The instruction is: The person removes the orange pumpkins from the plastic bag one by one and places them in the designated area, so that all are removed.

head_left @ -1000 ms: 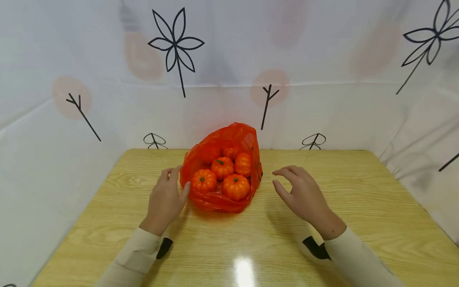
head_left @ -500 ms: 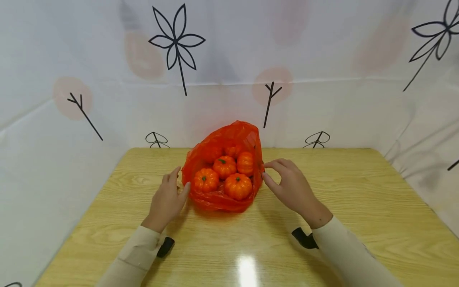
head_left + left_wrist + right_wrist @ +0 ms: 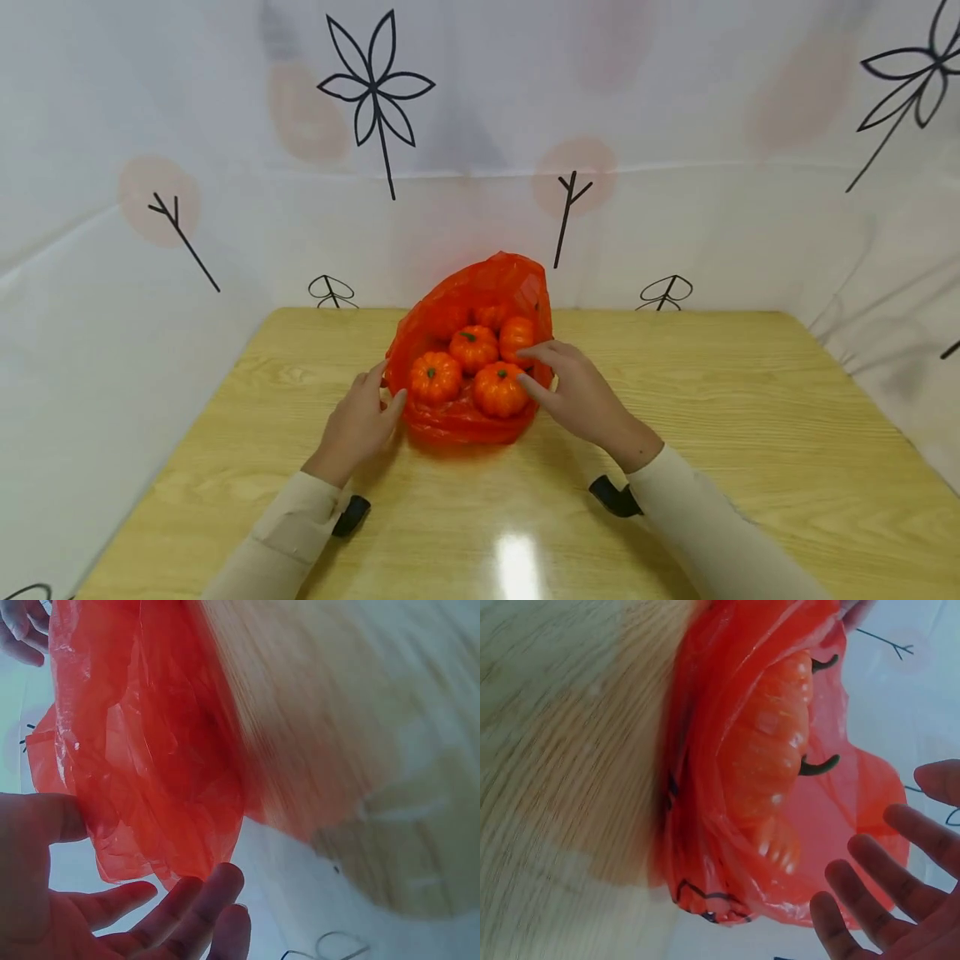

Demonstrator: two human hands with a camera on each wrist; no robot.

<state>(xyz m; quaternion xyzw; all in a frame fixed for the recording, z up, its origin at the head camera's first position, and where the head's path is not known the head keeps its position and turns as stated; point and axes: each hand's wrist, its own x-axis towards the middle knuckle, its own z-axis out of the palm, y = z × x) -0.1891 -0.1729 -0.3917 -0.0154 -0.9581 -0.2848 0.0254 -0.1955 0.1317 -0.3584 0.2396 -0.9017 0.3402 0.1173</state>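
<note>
On the yellow wood-grain table (image 3: 712, 392), toward its back edge, reaching, apparently, into the translucent red plastic bag (image 3: 457, 429), with mouth upward and toward the near side and without a clear long axis. Resting at its left wall with the bare left hand (image 3: 360, 425), thumb and fingers well apart, seemingly gripping nothing; spreading the bare right hand (image 3: 581, 402) over the mouth, holding nothing. Next likely calls for curling round the glossy, ribbed orange pumpkin (image 3: 497, 393) inside at front right, squat, stem-end upward.

A pale, glossy, wood-grained tabletop (image 3: 720, 400) carries 1 red plastic bag (image 3: 461, 427), standing near the far edge, slightly left of its middle, open mouth facing the near side.
</note>
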